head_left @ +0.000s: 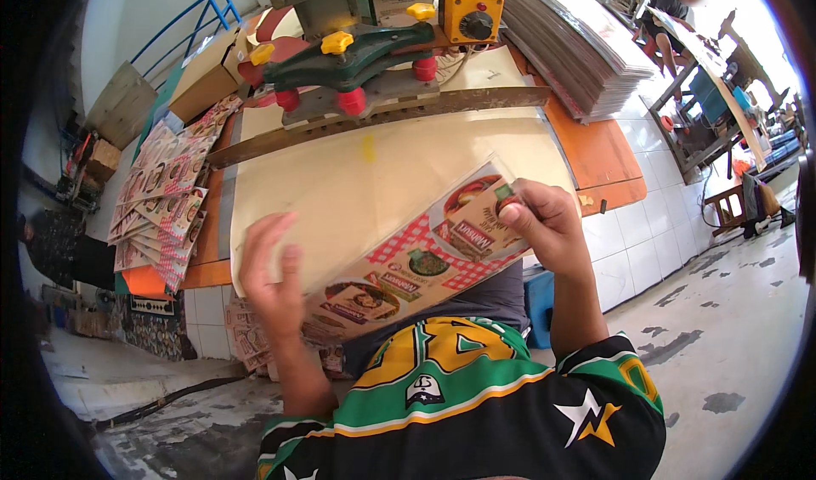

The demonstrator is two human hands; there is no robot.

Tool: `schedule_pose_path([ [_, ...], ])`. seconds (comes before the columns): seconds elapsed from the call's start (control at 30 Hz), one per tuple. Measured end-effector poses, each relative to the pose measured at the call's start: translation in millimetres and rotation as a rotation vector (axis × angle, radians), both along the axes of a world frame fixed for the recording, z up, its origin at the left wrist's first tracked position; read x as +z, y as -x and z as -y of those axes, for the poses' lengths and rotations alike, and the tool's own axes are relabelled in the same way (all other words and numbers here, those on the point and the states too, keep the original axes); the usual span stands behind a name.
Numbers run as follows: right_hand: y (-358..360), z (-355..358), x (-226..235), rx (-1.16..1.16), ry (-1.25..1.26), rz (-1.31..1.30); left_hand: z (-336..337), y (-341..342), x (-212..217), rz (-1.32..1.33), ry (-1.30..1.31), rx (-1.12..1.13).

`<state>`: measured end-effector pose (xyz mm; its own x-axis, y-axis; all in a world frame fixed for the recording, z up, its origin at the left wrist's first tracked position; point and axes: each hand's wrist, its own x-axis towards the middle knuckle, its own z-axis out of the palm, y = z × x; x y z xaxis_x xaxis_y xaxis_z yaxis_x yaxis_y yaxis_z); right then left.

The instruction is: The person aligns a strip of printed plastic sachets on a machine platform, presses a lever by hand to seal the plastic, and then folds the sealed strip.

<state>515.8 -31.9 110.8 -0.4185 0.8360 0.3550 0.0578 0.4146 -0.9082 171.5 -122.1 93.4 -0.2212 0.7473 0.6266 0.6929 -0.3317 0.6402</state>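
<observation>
While the right hand (544,225) pinches a long printed red-checked sheet (425,263), the left hand (274,272) is splayed nearby; orange wooden surface (608,164) bears cream sheeting (382,174); worn grey floor (705,310) at right.

Your right hand (551,225) is pinching the printed sheet (435,259) by its upper corner, and it's slanting down toward your left wrist. Your left hand (272,280) is hovering open, kinda blurry, can't really tell if it's touching. The cream mat (331,195) is lying just past both hands, the green-armed machine (374,62) is sitting beyond that, and a messy card pile (166,191) is spreading out left of your left hand.
</observation>
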Motion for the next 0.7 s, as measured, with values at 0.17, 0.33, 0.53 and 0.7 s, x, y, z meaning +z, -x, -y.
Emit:
schedule_pose_path([
  [0.17,10,1,-4,0.119,0.016,0.058,-28,-61,43,0.024,0.107,-0.357],
  [0.33,20,5,2,0.154,-0.027,0.108,-51,-89,55,0.124,0.094,-0.503],
  [0.53,25,7,2,0.153,-0.022,0.111,-57,-101,44,0.203,0.037,-0.41],
  [0.7,32,11,3,0.12,-0.029,0.117,-57,-111,33,0.287,-0.12,-0.299],
])
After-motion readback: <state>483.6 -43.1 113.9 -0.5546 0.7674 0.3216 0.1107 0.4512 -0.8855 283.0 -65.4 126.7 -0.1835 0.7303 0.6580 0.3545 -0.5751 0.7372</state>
